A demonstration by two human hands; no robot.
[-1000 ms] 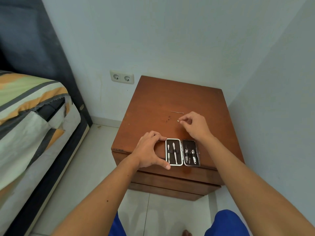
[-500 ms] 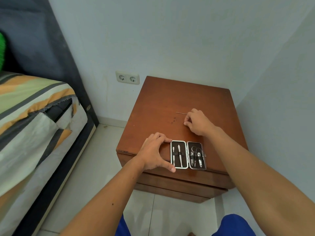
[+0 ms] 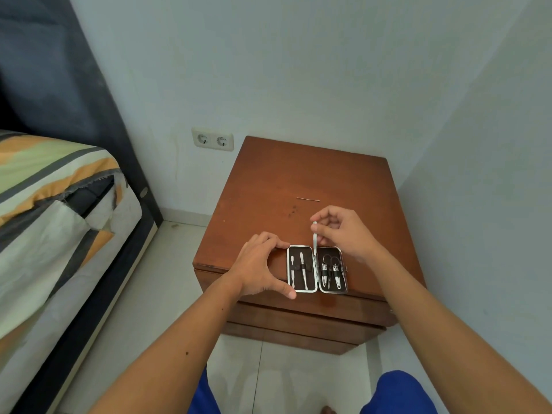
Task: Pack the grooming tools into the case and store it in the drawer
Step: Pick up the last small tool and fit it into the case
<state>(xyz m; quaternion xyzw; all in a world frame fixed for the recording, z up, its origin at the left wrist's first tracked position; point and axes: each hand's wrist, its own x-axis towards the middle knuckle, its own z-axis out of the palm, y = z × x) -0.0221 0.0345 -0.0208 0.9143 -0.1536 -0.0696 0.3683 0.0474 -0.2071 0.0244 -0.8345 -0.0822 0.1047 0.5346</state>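
The left hand (image 3: 259,265) is lying curved and open against the left side of the open case (image 3: 317,269), near the nightstand's (image 3: 313,174) front edge. The right hand (image 3: 343,233) is pinching a thin tool (image 3: 314,234) just above the case's far edge.

no readable text, labels or numbers

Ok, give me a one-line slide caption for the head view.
Left hand steadies the open case on the nightstand while right hand brings a slim tool to it.
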